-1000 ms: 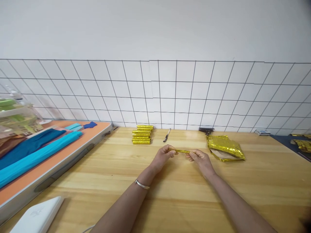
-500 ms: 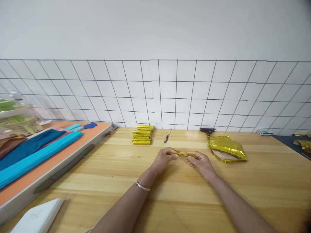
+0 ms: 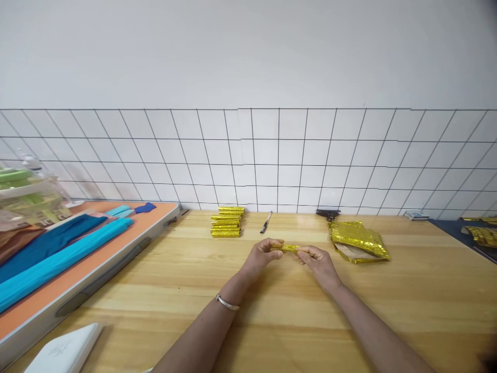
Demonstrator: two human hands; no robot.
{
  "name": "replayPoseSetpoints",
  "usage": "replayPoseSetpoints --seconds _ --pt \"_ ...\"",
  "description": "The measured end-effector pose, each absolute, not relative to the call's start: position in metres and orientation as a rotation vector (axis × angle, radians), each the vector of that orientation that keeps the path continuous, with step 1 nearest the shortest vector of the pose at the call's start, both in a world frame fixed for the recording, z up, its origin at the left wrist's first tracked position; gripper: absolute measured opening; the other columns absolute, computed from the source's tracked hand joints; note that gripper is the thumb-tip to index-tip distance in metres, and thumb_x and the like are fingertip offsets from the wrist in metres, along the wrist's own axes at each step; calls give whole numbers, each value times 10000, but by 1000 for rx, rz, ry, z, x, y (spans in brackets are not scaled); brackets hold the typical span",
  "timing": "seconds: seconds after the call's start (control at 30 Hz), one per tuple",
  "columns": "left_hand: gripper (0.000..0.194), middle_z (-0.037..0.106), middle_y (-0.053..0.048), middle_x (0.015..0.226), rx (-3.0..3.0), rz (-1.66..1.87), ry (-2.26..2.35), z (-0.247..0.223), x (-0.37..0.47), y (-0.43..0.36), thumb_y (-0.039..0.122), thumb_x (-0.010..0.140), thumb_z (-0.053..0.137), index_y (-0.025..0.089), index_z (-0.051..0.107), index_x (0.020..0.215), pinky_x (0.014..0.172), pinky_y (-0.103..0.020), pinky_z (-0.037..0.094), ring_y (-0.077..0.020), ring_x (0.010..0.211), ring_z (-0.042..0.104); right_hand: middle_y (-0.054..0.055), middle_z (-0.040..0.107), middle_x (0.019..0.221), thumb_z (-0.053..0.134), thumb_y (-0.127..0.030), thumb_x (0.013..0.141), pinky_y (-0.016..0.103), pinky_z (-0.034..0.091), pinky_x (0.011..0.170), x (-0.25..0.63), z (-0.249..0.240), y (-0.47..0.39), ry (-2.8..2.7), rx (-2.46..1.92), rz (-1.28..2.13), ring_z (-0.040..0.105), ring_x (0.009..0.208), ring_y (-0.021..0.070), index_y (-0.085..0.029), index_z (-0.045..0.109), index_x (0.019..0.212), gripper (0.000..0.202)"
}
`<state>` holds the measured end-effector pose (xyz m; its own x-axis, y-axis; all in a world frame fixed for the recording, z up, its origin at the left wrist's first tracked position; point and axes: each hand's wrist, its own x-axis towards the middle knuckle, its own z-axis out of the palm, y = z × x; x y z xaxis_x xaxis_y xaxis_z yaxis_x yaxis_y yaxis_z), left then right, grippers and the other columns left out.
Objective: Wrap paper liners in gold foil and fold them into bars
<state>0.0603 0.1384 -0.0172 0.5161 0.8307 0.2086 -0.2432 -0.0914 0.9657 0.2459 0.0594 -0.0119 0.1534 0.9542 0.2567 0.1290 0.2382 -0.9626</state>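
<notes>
A slim, silver-coloured metal bangle (image 3: 227, 304) with a small knob circles the left forearm (image 3: 205, 331) in the lower middle of the frame; the left hand (image 3: 261, 258) and right hand (image 3: 320, 265) are bare.

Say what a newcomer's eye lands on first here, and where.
Probably the bare left hand and right hand, just below centre, holding a narrow, shiny gold foil-like strip between them. Next, the row of shiny gold foil-like strips beyond the left hand, and the flat gold foil-like stack right of the right hand. Far left, the long turquoise fabric-like roll stands out against an orange surface.
</notes>
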Motion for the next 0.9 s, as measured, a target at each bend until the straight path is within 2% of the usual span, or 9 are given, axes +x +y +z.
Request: replayPoseSetpoints --seconds 0.2,0.43,0.6,0.77,0.83,0.9 --pt "344 686 -73 824 1314 936 606 -18 59 136 375 603 751 141 646 831 706 -328 485 -209 774 639 47 681 754 621 -445 725 288 444 646 248 -19 62 -1263 -1203 823 558 658 156 -165 694 885 330" --pt "277 684 -62 693 1290 983 621 -20 62 137 365 661 718 123 614 747 667 -307 477 -156 631 616 50 681 729 602 -427 755 288 452 639 245 -17 60 -1279 -1211 851 573 657 162 -156 688 867 306" --pt "246 664 -43 707 1308 1008 597 -19 62 136 340 709 687 125 589 774 678 -273 461 -132 659 601 51 681 761 596 -435 759 292 461 630 243 -20 62 -1283 -1205 864 590 696 176 -167 674 918 321" --pt "320 623 -31 899 1259 1050 558 -16 65 134 329 733 664 189 540 993 687 -255 467 -152 827 601 43 667 909 573 -419 781 285 467 636 239 -19 61 -1323 -1200 858 578 734 164 -217 636 1047 340" --pt "379 605 -25 900 1241 1068 549 -16 67 134 311 735 664 206 509 1065 682 -249 466 -152 839 596 46 652 957 564 -411 790 286 467 662 237 -16 60 -1351 -1199 819 576 761 163 -225 638 1047 326" --pt "416 595 -23 890 1233 1079 552 -17 68 134 299 735 666 208 491 1101 677 -249 465 -149 823 596 58 626 1037 570 -408 786 297 463 730 236 -13 60 -1370 -1188 755 570 878 187 -226 652 1020 307"
